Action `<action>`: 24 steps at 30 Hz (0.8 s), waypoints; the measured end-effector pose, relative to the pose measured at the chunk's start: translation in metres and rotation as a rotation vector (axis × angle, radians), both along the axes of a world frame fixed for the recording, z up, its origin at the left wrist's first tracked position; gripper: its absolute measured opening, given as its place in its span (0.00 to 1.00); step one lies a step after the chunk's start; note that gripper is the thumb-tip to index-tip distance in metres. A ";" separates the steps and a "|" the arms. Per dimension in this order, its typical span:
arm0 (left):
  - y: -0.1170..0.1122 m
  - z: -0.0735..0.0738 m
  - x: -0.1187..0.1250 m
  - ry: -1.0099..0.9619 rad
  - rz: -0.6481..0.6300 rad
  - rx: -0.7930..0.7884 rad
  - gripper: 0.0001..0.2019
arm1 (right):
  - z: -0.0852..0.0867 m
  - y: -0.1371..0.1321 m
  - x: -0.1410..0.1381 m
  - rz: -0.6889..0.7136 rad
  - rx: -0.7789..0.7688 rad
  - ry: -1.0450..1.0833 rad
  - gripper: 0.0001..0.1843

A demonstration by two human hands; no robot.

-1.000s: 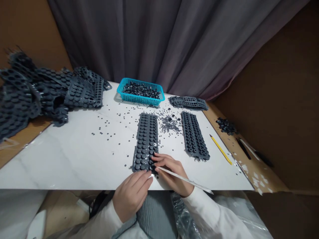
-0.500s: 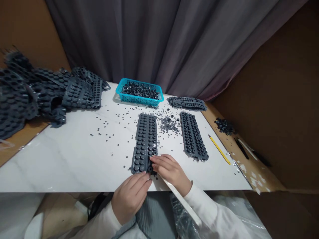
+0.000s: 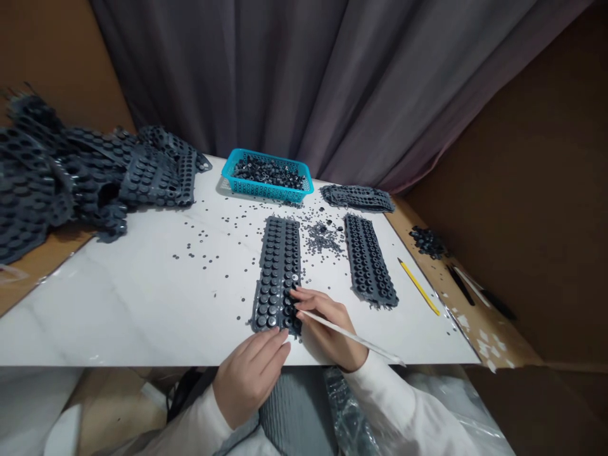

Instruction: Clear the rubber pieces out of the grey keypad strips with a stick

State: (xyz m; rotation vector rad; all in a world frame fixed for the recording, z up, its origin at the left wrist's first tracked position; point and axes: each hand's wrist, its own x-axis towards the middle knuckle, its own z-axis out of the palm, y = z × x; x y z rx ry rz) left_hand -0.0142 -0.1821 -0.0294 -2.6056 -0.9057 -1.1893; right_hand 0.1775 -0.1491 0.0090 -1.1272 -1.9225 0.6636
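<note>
A dark grey rubber sheet with rows of round raised caps lies lengthwise in front of me. My left hand rests at its near edge, fingers stretched out and fingertips touching it; the thumb is hidden. My right hand is closed around a thin white stick, probably a tool, which slants down to the right past the wrist. Its fingertips are over the sheet's right-hand rows, where several near caps look like dark open rings. What the stick's tip touches is hidden by the fingers.
A similar sheet lies to the right, beside a yellow pencil-like stick. Behind are a blue basket of small black pieces and stacked strips. Tiny grey discs litter the white table. Crumpled sheets fill the left.
My right hand has moved slightly away from me along the sheet, and the white stick has swung to a flatter slant. My left hand stays at the near edge.
</note>
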 end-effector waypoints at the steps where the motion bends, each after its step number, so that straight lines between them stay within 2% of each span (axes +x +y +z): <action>1: 0.000 0.000 0.000 0.004 -0.001 0.001 0.12 | -0.001 0.000 0.000 0.006 -0.006 -0.001 0.04; 7: 0.000 0.000 0.000 -0.004 0.009 0.002 0.12 | -0.008 0.004 -0.001 0.019 0.067 -0.087 0.03; 13: 0.001 0.002 0.000 -0.014 0.016 -0.013 0.13 | -0.009 0.011 0.005 0.087 0.338 -0.414 0.06; 15: 0.000 0.001 0.001 -0.026 0.013 -0.029 0.13 | -0.005 0.013 0.008 0.046 0.387 -0.478 0.09; 19: 0.000 -0.001 0.000 -0.020 0.003 -0.028 0.13 | 0.005 0.014 0.009 -0.088 0.253 -0.346 0.10; 24: 0.000 0.000 0.001 -0.018 0.019 -0.027 0.13 | 0.007 0.014 0.003 -0.007 0.021 -0.098 0.05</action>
